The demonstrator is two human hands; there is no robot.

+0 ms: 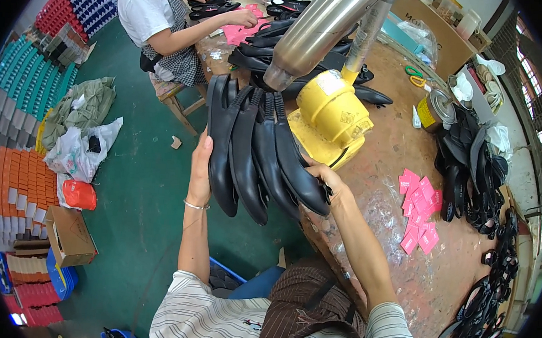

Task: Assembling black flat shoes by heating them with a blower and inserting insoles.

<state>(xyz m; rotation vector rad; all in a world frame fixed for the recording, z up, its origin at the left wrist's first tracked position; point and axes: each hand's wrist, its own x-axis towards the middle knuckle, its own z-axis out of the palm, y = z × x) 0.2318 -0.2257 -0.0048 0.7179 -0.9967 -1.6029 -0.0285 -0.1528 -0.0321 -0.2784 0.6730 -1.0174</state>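
Observation:
Several black shoes (242,148) are bunched side by side between my hands, their heel ends up and toes pointing toward me. My left hand (203,155) grips the bunch from its left side, thumb along the outer shoe. On the other side my right hand (328,180) is closed around the rightmost shoe near its toe; some of its fingers are hidden behind the shoes. Just beyond the heels is the mouth of a steel tube (321,31) like a hot-air blower's nozzle, angled down toward them. A yellow housing (335,110) stands on the table beside it.
On the worktable (373,239) lie pink cards (420,208), green-handled scissors (414,72), a tin can (436,111) and piles of black sandals (472,164). A co-worker (162,23) handles shoes at the far left. Stacked coloured soles (19,179) and a cardboard box (71,237) line the left floor.

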